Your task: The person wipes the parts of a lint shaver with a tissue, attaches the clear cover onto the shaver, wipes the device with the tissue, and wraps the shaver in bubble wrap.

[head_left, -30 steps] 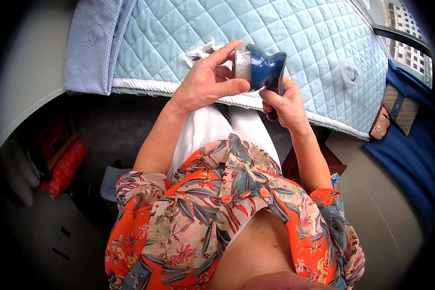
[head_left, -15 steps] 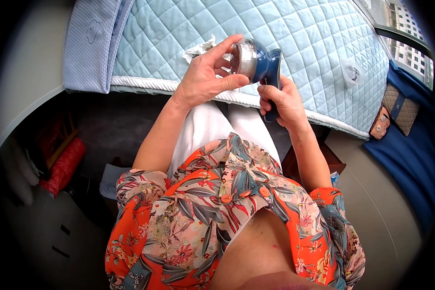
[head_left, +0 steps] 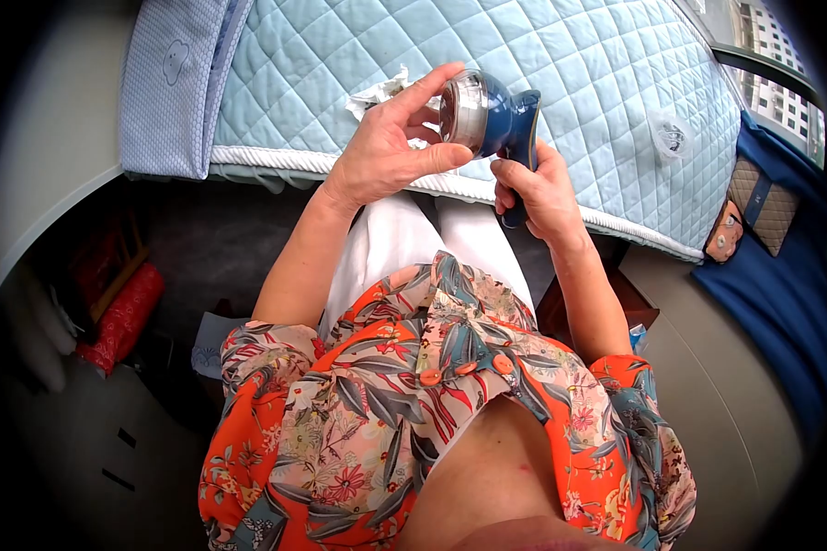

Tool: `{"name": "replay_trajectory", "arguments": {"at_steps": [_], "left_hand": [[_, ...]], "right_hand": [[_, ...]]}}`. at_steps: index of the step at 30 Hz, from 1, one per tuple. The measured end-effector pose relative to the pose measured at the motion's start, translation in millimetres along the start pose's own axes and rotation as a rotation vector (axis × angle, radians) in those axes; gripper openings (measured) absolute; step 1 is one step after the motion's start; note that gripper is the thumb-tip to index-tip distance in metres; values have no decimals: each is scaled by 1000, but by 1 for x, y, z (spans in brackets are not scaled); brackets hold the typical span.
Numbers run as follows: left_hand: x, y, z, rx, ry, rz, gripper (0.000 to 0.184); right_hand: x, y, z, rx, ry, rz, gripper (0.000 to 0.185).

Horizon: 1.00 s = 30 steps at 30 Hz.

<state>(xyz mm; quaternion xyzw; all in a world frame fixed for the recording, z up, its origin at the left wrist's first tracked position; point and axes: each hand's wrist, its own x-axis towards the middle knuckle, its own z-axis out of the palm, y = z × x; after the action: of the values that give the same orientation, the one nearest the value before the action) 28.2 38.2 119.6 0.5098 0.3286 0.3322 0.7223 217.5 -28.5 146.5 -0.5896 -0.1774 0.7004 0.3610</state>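
Note:
In the head view, a dark blue fabric shaver with a round metallic and clear head is held above the quilted bed. My right hand wraps round its handle, the thumb on the near side. From the left, my left hand cups the head between thumb and index finger; the other fingers curl partly out of sight behind it. The head faces left, towards my left palm. Crumpled white tissue lies on the quilt just beyond my left hand.
A light blue quilted bed cover spreads across the far side. On it sit a clear plastic piece at right and a folded pale blue cloth at left. A brown quilted case and a pink pouch lie at right.
The shaver's head has turned slightly within my left fingers, and its face shows less reddish and more silvery. Both hands keep nearly the same place and grip.

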Motion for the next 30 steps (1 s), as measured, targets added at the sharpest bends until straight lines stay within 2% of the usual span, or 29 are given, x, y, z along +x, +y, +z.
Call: {"name": "replay_trajectory", "arguments": {"at_steps": [7,11,13,16,20,23,26,30], "left_hand": [[1,-3,-1,-46,0,-2,77],[3,-6,1,-183,30,-67,76],[5,-4,-1,-227,16,-112,75],[3,-5,-2,-202,32,-73,73],[2,-1,-6,-276,2,-85,72],[1,-2,-9,-353,-42,-76,74],[0,1,-8,-380,-63,-86,76],[-1,5,-2,-384,-56,-90,80]], "right_hand": [[2,-1,-1,-5,10,8,14],[4,0,2,-38,31,-7,15],[4,2,0,-39,32,3,17],[4,4,-2,-24,-46,-44,25],[9,4,-9,282,-149,67,52],[11,5,-15,440,-348,120,50],[11,8,-20,540,-362,193,49],[8,12,-23,565,-344,180,49]]}}
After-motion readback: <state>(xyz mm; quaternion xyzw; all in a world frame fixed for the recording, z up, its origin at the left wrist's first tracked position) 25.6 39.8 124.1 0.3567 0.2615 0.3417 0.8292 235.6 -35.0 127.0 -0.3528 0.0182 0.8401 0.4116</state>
